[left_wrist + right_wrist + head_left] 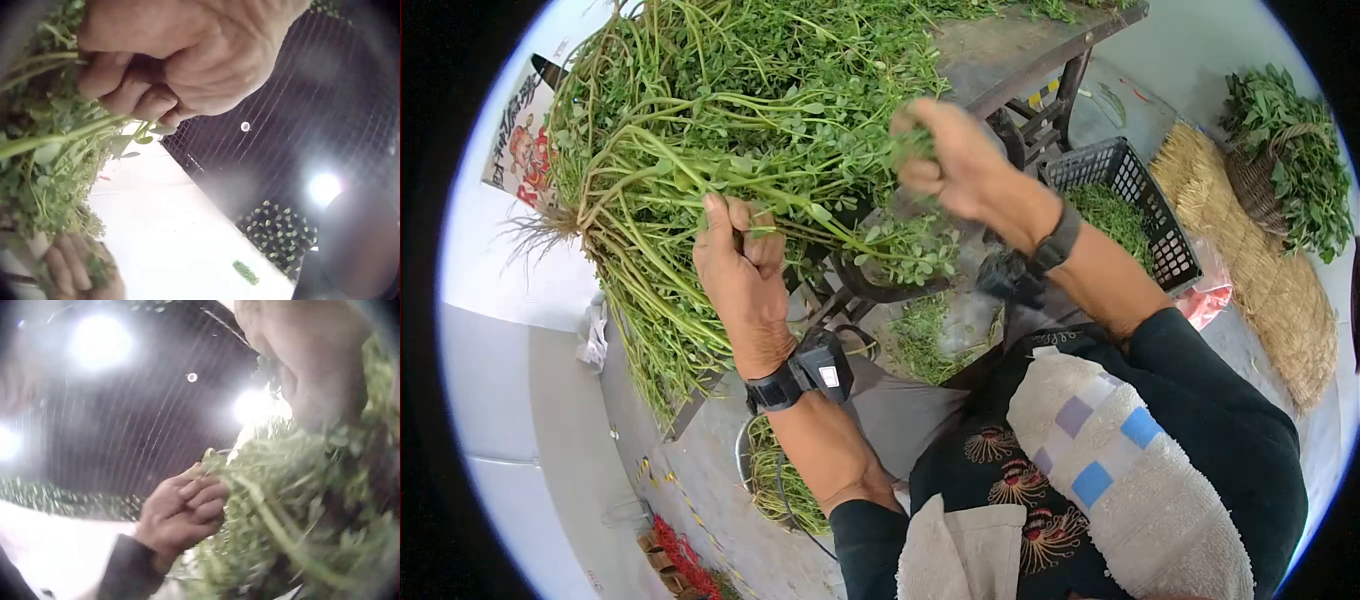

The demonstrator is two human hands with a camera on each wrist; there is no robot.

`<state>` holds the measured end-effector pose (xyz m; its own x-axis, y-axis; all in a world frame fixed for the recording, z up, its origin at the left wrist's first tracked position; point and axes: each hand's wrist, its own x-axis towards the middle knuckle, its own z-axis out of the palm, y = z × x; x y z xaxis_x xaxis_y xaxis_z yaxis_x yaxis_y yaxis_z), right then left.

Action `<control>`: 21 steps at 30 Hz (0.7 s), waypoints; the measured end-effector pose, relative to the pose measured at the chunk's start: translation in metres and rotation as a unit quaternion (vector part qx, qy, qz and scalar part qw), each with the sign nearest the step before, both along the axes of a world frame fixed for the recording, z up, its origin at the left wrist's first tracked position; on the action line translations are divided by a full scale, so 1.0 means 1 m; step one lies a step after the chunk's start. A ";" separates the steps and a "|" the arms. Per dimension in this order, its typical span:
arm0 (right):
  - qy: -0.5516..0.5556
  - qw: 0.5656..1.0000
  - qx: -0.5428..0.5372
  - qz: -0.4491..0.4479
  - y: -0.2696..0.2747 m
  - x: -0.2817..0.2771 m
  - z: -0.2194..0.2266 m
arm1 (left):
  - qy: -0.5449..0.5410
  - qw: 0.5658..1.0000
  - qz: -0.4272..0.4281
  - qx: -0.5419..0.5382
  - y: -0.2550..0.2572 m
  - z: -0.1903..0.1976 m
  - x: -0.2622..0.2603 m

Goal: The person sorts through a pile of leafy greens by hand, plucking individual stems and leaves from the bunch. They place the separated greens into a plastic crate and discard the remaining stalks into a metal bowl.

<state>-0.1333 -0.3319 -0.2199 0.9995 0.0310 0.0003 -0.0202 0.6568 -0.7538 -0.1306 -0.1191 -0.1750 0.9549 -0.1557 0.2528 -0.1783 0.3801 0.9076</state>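
My left hand (743,280) pinches a thick pale-green stem (665,150) of a leafy plant between thumb and curled fingers. The plant belongs to a large heap of leafy greens (800,60) on the table, and its brown roots (545,232) stick out at the left. To the right of it, my right hand (965,165), blurred, is raised beside the heap with its fingers curled on a small leafy sprig (908,150). The left wrist view also shows leaves (100,270) in the right hand's fingers. In the right wrist view the left hand (187,509) is at the stems.
A black plastic crate (1175,250) with cut greens stands on the floor at right. Beyond it lie a woven straw mat (1250,270) and a wicker basket (1255,190) of leaves. Stems fill a round container (750,470) below the table's edge (1040,65). Loose greens (925,335) lie on the floor.
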 end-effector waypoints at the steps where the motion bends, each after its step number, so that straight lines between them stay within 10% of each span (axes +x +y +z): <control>1: -0.058 0.998 -0.028 0.012 -0.011 0.002 0.002 | 0.001 1.000 0.002 -0.003 -0.001 -0.001 0.000; 7: -0.196 0.918 -0.342 -0.044 0.009 0.018 0.015 | -0.044 0.972 0.167 0.161 -0.009 -0.011 0.003; 9: -0.373 0.774 -0.486 -0.160 0.028 0.038 0.012 | -0.098 0.973 0.171 0.124 -0.014 -0.015 0.009; 13: -0.342 0.678 -0.624 -0.186 0.049 0.043 0.006 | -0.041 0.983 0.149 0.103 -0.006 -0.016 0.007; 16: -0.353 0.672 -0.623 -0.191 0.068 0.022 0.005 | -0.170 0.914 0.291 0.228 -0.009 -0.017 0.012; 21: -0.383 0.672 -0.616 -0.149 0.081 -0.003 -0.002 | -0.157 0.913 0.287 0.245 -0.004 -0.014 0.005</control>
